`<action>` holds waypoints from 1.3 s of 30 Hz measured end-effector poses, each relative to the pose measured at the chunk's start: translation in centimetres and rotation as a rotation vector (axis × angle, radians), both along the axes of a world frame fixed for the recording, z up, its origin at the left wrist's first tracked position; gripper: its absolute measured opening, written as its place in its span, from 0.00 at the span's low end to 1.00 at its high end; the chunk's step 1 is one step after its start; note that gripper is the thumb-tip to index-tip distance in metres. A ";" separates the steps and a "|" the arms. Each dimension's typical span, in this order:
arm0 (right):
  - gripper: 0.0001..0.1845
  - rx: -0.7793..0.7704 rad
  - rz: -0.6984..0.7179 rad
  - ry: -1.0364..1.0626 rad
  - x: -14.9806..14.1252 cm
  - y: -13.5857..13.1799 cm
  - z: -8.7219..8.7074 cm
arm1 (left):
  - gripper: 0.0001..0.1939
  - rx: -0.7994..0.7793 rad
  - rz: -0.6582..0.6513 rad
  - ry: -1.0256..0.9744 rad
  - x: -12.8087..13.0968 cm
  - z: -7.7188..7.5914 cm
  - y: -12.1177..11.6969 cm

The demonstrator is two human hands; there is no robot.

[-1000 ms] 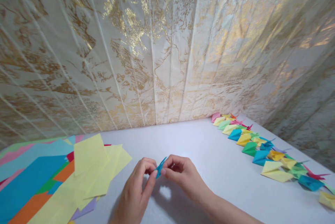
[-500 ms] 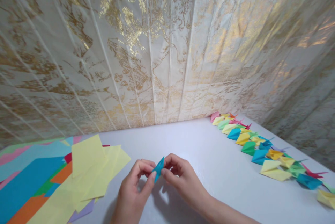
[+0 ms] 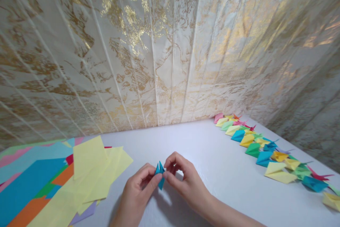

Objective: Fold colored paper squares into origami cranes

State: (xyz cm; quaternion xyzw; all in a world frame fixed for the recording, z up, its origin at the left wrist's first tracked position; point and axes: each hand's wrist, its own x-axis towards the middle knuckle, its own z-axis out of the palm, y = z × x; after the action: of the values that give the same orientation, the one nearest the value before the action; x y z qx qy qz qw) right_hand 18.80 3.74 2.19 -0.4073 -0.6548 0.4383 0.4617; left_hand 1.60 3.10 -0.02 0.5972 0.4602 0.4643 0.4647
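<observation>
A small piece of folded blue paper (image 3: 160, 169) is held up over the white table between my two hands. Two narrow points with a slit between them stick up at its top, and a single point shows below. My left hand (image 3: 140, 188) pinches its left side between thumb and fingers. At the right edge, the thumb and index finger of my right hand (image 3: 183, 175) close on the paper, their tips partly covering it. The inner folds are too small to make out.
Coloured paper sheets, with pale yellow ones (image 3: 90, 159) on top, lie spread at the left. Several folded paper cranes (image 3: 264, 158) in many colours stand in rows along the right side of the white table (image 3: 225, 198). A gold-patterned curtain (image 3: 159, 60) hangs behind.
The blue paper has turned from a slanted, narrow shape to a more upright one, its two top points now showing apart. Both hands stay in nearly the same place.
</observation>
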 end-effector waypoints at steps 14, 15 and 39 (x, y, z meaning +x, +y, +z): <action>0.10 -0.151 0.019 0.107 0.0 0.4 -0.4 | 0.14 0.016 0.012 0.002 0.1 0.1 0.1; 0.10 -0.173 0.020 0.138 -0.1 0.4 -0.4 | 0.15 0.007 0.007 0.003 0.1 0.2 0.1; 0.09 -0.196 0.064 0.000 0.6 0.9 0.0 | 0.12 0.094 -0.003 0.116 -0.6 0.6 0.2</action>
State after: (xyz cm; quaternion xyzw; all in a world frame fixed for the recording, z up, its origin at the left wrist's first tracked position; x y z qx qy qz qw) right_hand 19.35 4.60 2.21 -0.4295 -0.6213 0.5148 0.4056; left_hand 1.00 3.29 0.60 0.6449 0.4634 0.4494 0.4092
